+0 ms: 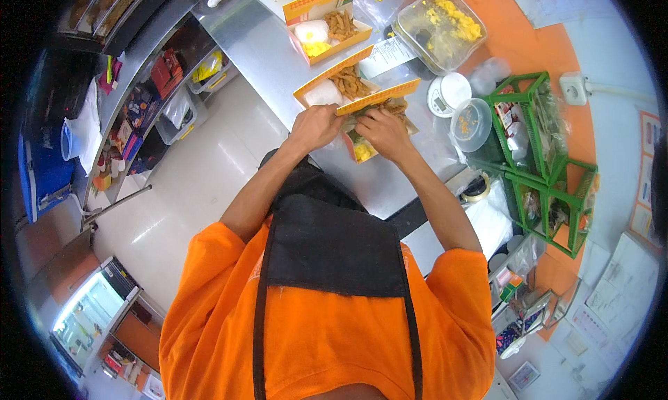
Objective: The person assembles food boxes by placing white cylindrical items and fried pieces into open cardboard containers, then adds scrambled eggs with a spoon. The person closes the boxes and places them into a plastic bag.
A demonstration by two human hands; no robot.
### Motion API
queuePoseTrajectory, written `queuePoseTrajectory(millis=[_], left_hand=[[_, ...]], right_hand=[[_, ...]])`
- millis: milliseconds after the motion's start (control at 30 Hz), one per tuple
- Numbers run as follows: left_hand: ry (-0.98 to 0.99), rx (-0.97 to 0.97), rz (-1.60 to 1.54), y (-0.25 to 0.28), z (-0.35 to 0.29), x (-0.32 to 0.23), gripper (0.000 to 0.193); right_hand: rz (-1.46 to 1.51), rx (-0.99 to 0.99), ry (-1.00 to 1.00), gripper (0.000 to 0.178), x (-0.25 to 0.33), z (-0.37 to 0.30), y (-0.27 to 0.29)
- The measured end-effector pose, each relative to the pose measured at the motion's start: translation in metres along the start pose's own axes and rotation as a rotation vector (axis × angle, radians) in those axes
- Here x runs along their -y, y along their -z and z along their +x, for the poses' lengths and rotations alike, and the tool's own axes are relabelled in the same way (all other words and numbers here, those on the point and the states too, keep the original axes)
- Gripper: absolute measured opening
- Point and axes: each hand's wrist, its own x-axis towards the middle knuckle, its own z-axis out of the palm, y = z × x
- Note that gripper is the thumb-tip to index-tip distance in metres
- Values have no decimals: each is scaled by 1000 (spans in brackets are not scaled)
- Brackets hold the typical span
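My left hand (318,127) is closed at the left edge of the nearest orange food box, its fingertips pinching the raised lid (381,96). My right hand (385,130) reaches over that box with bent fingers down at the food; what they grip, if anything, is hidden. Inside the box, brown strips (396,107) and yellow chunks (363,151) show around the hand. Just beyond stands a second open box (306,96) with white rice (323,93) and brown strips. A third open box (297,46), farther back, holds rice, brown strips and yellow chunks.
On the steel counter (257,59), a clear tub (445,59) of yellow chunks stands at the far right. Nearer are a white kitchen scale (451,93), a round clear container (470,125) and green baskets (529,121). Shelves (156,100) with packages line the left.
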Motion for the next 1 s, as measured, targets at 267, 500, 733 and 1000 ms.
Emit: queuePoseTrajectory(millis=[267, 500, 733, 1000], left_hand=[[-157, 37, -100, 39, -26, 21, 21], [142, -557, -76, 61, -15, 41, 37], [186, -109, -222, 67, 18, 80, 37], [51, -89, -234, 77, 8, 77, 29]], right_hand=[[268, 217, -239, 21, 19, -2, 84], [318, 104, -223, 26, 15, 55, 147], [-101, 54, 151, 15, 12, 139, 19], [-7, 299, -42, 19, 17, 144, -16]])
